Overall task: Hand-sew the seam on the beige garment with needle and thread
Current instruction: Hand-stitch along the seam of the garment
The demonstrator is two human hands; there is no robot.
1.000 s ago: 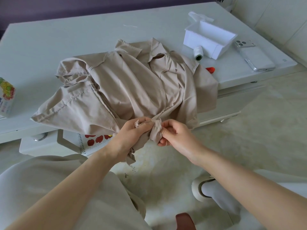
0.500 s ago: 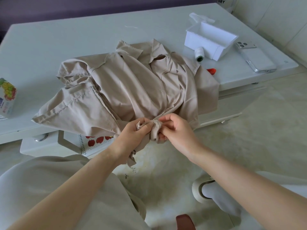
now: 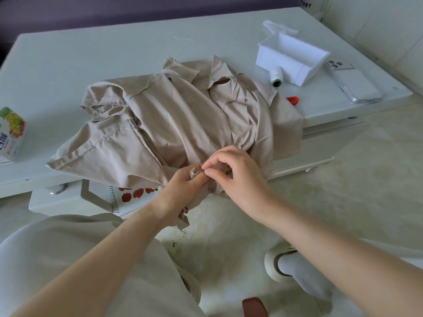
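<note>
The beige garment (image 3: 174, 124) lies crumpled on the white table (image 3: 96, 56), one part hanging over the front edge. My left hand (image 3: 183, 186) grips that hanging fold from below, holding a frayed seam edge (image 3: 193, 173) up. My right hand (image 3: 238, 177) sits over the same spot, thumb and forefinger pinched together at the seam edge. A thin glint between those fingertips may be the needle; it is too small to be sure. A white thread spool (image 3: 275, 77) lies on the table beyond the garment.
A white open box (image 3: 295, 58) and a phone (image 3: 353, 84) sit at the table's right end, a small red object (image 3: 293, 100) beside the cloth. A printed carton (image 3: 11, 133) stands at the left. A notebook with apples (image 3: 135, 196) lies on the shelf below. My shoe (image 3: 274, 264) rests on the pale floor.
My right hand has shifted left and up over the fold, its fingertips closing at the seam edge beside my left thumb. The left hand has kept its grip on the cloth.
</note>
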